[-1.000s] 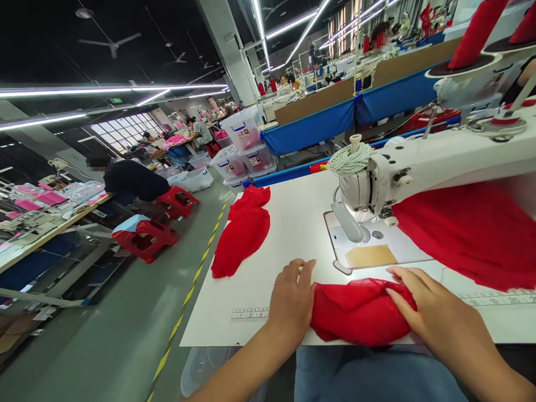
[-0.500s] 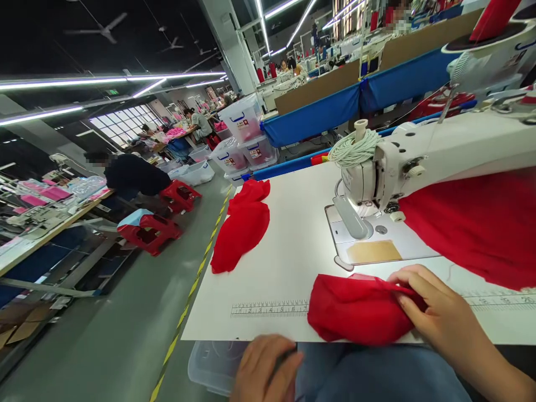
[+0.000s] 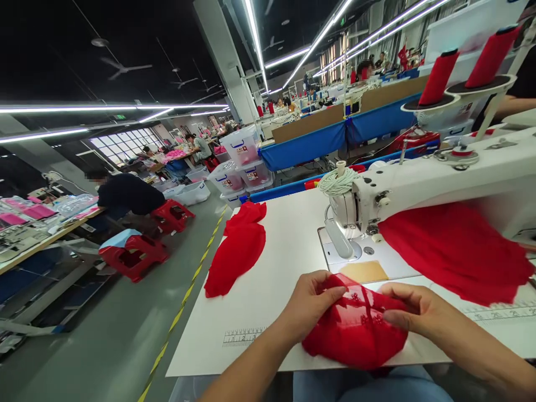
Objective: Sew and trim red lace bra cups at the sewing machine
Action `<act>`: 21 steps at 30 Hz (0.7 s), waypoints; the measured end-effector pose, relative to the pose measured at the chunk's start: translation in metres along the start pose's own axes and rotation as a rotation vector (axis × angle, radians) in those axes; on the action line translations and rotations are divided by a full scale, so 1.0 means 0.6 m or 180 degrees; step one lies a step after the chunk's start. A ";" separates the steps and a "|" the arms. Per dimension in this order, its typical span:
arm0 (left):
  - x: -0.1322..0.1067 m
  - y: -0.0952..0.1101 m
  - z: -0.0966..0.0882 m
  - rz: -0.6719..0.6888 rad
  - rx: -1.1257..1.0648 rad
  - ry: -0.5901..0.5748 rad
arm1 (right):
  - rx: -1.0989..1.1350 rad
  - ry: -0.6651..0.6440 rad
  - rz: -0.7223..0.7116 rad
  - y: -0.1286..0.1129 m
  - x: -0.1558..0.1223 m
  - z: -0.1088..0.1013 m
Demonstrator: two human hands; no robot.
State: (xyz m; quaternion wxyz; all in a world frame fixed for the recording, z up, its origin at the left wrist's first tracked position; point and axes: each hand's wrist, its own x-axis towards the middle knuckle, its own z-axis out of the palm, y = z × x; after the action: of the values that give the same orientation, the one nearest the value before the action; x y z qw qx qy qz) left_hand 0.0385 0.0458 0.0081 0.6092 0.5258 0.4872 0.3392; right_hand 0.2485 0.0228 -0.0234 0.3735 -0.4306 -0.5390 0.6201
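Observation:
A bunched red fabric piece [image 3: 355, 335] with a lace strip lies at the near edge of the white sewing table [image 3: 288, 251]. My left hand [image 3: 312, 301] pinches its upper left part. My right hand [image 3: 412, 310] grips its right end with curled fingers. Just beyond my hands stands a white sewing machine [image 3: 419, 184] with a tan patch [image 3: 363, 271] on its bed.
A larger red cloth [image 3: 456, 251] lies under the machine arm at right. Another red piece [image 3: 237, 251] rests at the table's far left. Red thread cones [image 3: 438, 78] stand on the machine. A seated person [image 3: 125, 192], red stools [image 3: 132, 254] and plastic bins [image 3: 243, 156] line the aisle at left.
My left hand came back up from below the table edge and took hold of the red fabric. The fabric is now lifted and bunched between both hands, with lace showing.

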 end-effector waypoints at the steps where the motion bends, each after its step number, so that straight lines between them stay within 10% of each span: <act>1: 0.004 0.004 -0.003 -0.0071 -0.0141 -0.0065 | 0.0162 -0.0114 0.0146 -0.005 0.003 -0.003; 9: 0.016 0.014 0.001 -0.0090 -0.0295 -0.0023 | -0.0312 0.0915 -0.0377 0.004 0.018 -0.007; 21: 0.034 0.005 -0.012 -0.0201 -0.0378 -0.0150 | 0.0273 0.1175 0.0045 0.005 0.037 -0.005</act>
State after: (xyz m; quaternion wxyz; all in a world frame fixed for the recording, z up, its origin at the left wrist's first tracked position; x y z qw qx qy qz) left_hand 0.0378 0.0677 0.0062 0.6610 0.4810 0.4680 0.3357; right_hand 0.2433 0.0441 -0.0297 0.4796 -0.5246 -0.4314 0.5556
